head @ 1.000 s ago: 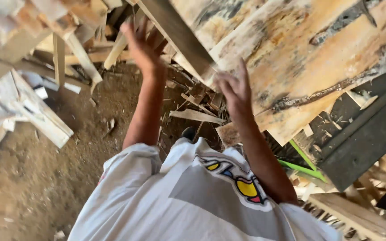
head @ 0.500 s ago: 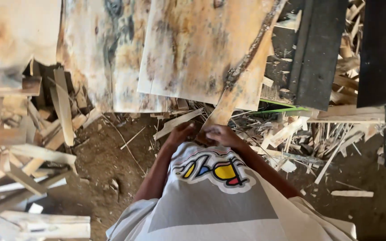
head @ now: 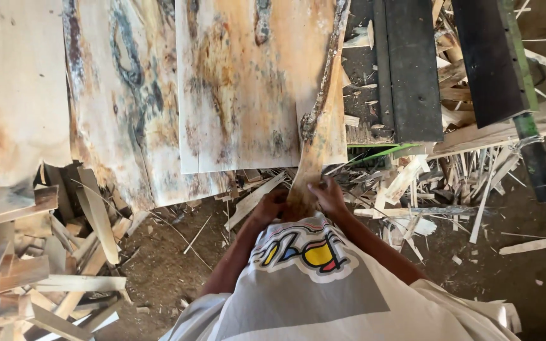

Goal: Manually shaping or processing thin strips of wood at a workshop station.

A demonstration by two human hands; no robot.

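Hands: our left hand [head: 270,205] and right hand [head: 330,196] both grasp the bark-edged veneer strip [head: 314,151]. It overlaps the veneer sheet [head: 241,95]

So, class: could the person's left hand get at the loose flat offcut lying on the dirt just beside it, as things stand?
Probably yes: the offcut lies in the open beside the left hand with nothing on top. But that hand is gripping the bark strip, so it would need to let go.
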